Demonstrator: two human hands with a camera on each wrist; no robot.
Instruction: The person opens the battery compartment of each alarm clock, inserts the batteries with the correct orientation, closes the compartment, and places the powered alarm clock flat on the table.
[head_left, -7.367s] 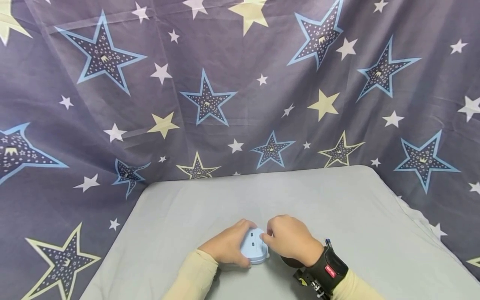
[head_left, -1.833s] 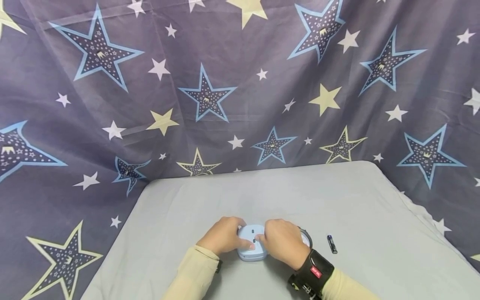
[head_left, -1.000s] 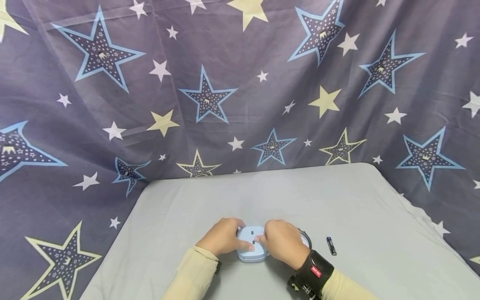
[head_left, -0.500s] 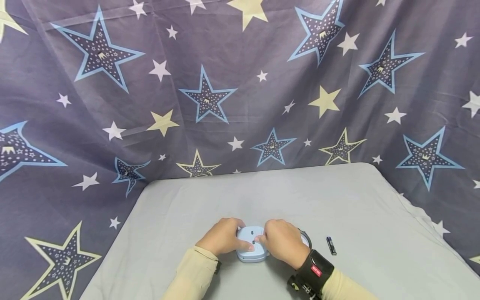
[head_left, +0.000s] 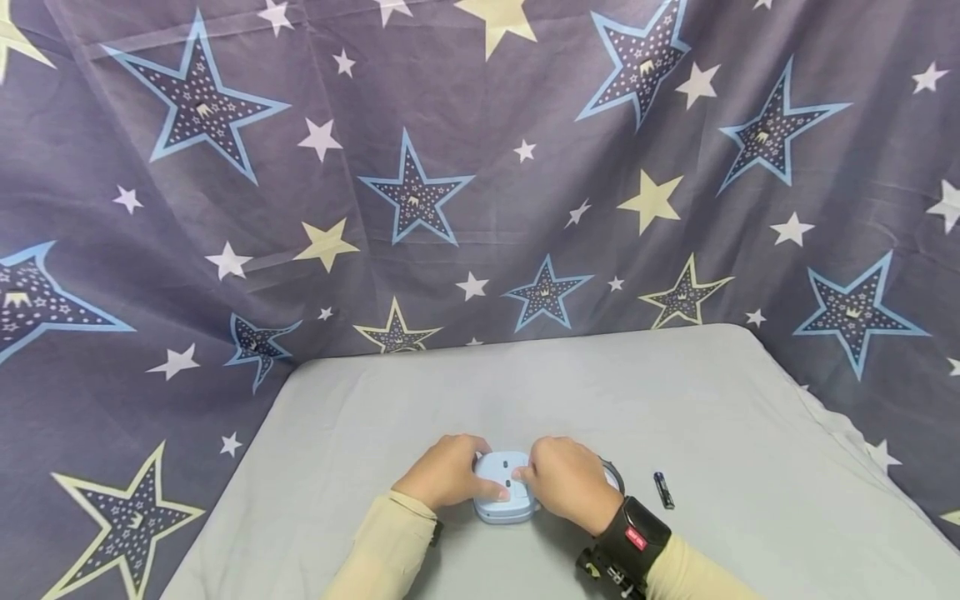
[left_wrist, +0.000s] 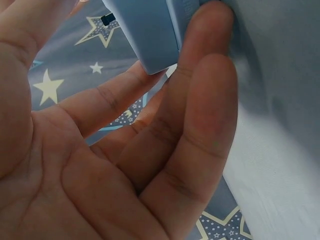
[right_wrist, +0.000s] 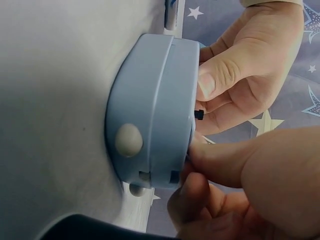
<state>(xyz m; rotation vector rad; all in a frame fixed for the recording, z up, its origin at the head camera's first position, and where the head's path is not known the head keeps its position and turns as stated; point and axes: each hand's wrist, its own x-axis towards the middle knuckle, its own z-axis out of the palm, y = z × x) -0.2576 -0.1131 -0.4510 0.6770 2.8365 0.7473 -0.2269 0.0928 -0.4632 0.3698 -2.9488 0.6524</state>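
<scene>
Casing (head_left: 492,463): light blue, rounded, set on the table between the two hands, within easy reach of both; its studded face is uppermost, presumably so that the fingers can work on it.
Studs (head_left: 507,483): two, small and dark, standing up from the upper face.
Side knobs (right_wrist: 129,140): pale and rounded, on the wall turned to the right wrist camera.
Left hand (head_left: 441,475): grips the casing's left side, thumb flat on top, other fingers curved along the wall; probably a brace, to stop the casing from sliding.
Right hand (head_left: 567,482): thumb tip pressed to the upper face by the right edge, other fingers curled close below; whether they pinch the rim or a small part, cannot tell.
Battery (head_left: 663,490): dark cylinder, lying loose to the right of the right hand, apart from the casing; likely placed there to be handy yet out of the way.
Dark-rimmed round thing (head_left: 620,477): just beyond the right hand, mostly hidden.
Table (head_left: 375,417): grey cloth cover, bearing all the above.
Wristband (head_left: 636,542): black, red tag, on right wrist.
Curtain (head_left: 450,100): star-printed backdrop.
</scene>
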